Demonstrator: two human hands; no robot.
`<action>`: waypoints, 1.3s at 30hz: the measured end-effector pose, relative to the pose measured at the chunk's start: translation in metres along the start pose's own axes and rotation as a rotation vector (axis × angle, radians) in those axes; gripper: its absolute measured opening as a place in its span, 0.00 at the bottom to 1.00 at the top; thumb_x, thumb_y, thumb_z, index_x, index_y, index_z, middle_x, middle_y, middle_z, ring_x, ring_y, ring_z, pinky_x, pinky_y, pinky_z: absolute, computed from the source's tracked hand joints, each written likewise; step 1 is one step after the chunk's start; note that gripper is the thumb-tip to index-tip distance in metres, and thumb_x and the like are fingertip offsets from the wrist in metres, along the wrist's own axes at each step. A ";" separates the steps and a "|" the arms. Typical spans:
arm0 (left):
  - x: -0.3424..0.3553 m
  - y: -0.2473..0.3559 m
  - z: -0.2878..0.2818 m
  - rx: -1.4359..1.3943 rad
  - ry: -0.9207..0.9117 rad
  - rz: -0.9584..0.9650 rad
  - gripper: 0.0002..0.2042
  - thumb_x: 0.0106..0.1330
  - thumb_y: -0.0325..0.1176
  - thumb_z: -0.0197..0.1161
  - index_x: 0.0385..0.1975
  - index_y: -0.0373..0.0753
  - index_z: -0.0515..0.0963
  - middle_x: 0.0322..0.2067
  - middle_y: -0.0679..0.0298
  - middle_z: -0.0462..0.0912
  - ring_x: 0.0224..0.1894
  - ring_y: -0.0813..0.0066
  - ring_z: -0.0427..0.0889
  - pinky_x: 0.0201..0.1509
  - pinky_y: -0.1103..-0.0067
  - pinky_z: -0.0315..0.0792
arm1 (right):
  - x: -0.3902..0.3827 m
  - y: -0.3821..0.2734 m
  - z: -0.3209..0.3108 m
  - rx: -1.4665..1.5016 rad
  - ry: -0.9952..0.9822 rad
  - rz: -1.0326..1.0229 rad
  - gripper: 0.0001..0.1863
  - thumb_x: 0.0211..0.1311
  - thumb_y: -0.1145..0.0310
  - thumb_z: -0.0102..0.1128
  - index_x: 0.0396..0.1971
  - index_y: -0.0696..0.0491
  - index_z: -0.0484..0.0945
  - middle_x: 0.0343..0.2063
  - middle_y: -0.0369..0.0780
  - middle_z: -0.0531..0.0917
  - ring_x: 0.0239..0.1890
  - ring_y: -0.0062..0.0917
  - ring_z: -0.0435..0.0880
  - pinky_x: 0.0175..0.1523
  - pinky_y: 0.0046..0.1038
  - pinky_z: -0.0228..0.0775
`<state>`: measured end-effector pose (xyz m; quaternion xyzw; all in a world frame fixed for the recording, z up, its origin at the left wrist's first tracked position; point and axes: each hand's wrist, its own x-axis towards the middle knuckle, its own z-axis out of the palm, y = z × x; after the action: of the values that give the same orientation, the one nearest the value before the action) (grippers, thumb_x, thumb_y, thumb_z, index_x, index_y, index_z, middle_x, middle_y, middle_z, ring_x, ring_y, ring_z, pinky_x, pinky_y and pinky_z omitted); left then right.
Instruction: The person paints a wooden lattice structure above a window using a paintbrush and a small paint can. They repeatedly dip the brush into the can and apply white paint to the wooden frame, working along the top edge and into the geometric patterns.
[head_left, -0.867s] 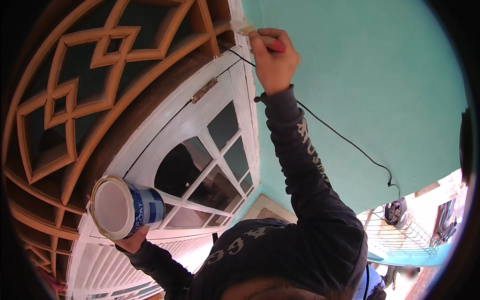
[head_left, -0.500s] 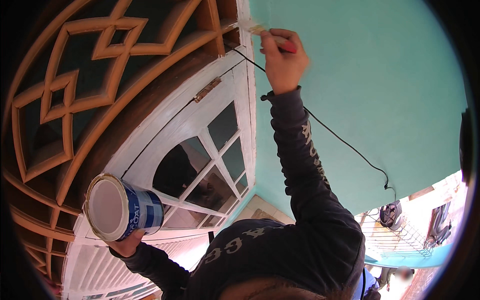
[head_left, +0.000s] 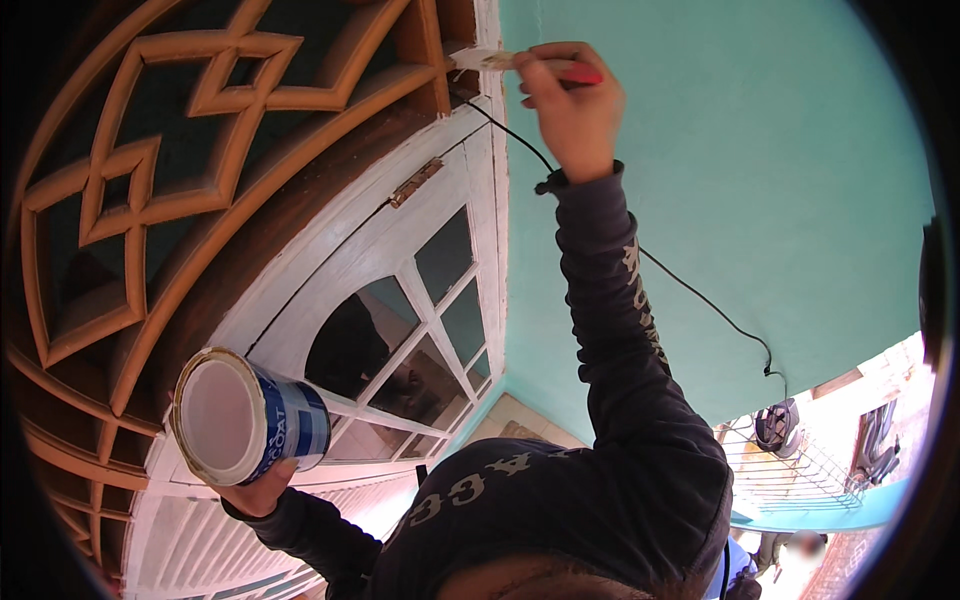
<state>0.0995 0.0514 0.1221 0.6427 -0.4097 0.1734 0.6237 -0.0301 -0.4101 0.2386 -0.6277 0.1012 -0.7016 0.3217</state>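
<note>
My right hand (head_left: 578,110) is raised high, its fingers closed round the red handle of a paintbrush (head_left: 500,61). The pale bristles meet the edge of the door frame (head_left: 490,135), beside the brown wooden lattice. Down at the left, my left hand (head_left: 260,487) grips a blue and white paint can (head_left: 293,418) from below. The can is tilted, so its open mouth and the white paint inside show. Part of my left hand is hidden behind the can.
A white door (head_left: 300,270) with dark glass panes stands behind the can. Brown lattice (head_left: 225,90) fills the upper left. A turquoise wall (head_left: 740,170) lies to the right, with a black cable (head_left: 705,292) hanging across it. A wire rack (head_left: 790,465) is at lower right.
The brush has swung left, its bristles passing from the frame's right edge toward the lattice. My right wrist has shifted slightly right. The can in my left hand has hardly moved.
</note>
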 end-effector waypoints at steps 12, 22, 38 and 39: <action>0.008 0.004 0.001 0.139 -0.098 0.002 0.63 0.38 0.52 0.82 0.74 0.34 0.51 0.68 0.45 0.65 0.68 0.51 0.70 0.72 0.59 0.63 | 0.040 -0.016 -0.005 -0.118 -0.105 0.001 0.11 0.58 0.65 0.69 0.33 0.58 0.84 0.24 0.36 0.86 0.24 0.18 0.84 0.30 0.21 0.78; 0.011 -0.005 -0.001 0.126 -0.118 0.071 0.61 0.39 0.55 0.81 0.73 0.35 0.53 0.68 0.45 0.65 0.69 0.51 0.70 0.73 0.59 0.63 | 0.052 -0.010 -0.004 -0.197 -0.097 -0.018 0.12 0.56 0.64 0.70 0.33 0.58 0.85 0.23 0.36 0.85 0.24 0.17 0.83 0.30 0.22 0.77; 0.017 0.011 0.008 0.156 -0.107 0.006 0.61 0.39 0.60 0.80 0.72 0.33 0.56 0.67 0.44 0.67 0.67 0.51 0.72 0.72 0.59 0.64 | 0.005 -0.014 0.001 0.001 -0.090 0.038 0.11 0.54 0.65 0.70 0.30 0.58 0.84 0.22 0.39 0.86 0.26 0.21 0.84 0.36 0.24 0.76; 0.017 0.012 0.008 0.169 -0.105 0.007 0.61 0.39 0.60 0.80 0.71 0.33 0.56 0.66 0.44 0.68 0.67 0.51 0.72 0.72 0.60 0.64 | 0.001 -0.018 0.001 0.014 -0.060 0.071 0.11 0.54 0.65 0.70 0.30 0.58 0.84 0.22 0.39 0.86 0.26 0.21 0.84 0.36 0.24 0.76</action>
<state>0.0984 0.0398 0.1412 0.6997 -0.4281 0.1754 0.5444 -0.0351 -0.3969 0.2494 -0.6421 0.1090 -0.6715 0.3536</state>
